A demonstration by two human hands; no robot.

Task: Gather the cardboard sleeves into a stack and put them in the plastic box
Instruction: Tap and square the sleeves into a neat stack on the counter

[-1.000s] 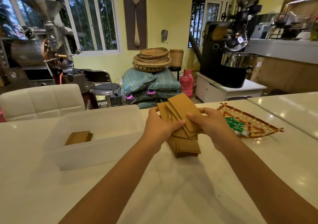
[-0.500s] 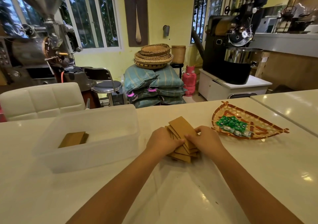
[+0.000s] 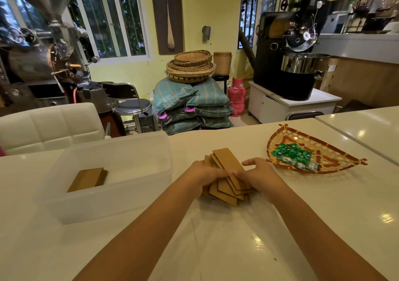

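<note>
A fanned, uneven bunch of brown cardboard sleeves (image 3: 227,164) rests on the white table in front of me. My left hand (image 3: 204,176) grips its left side and my right hand (image 3: 260,176) grips its right side, thumbs meeting over the top. The lower ends of the sleeves stick out beneath my hands. To the left stands the translucent plastic box (image 3: 133,196), open on top, with a small stack of sleeves (image 3: 87,179) lying flat inside near its left end.
A woven tray (image 3: 336,151) with several green wrapped sweets sits on the table to the right of my hands. A second white table edge runs along the far right. White padded chair back stands behind the box.
Both hands have brought the bunch of sleeves down from mid-air onto the table and closed in around it; the sleeves are less spread out than a second ago.
</note>
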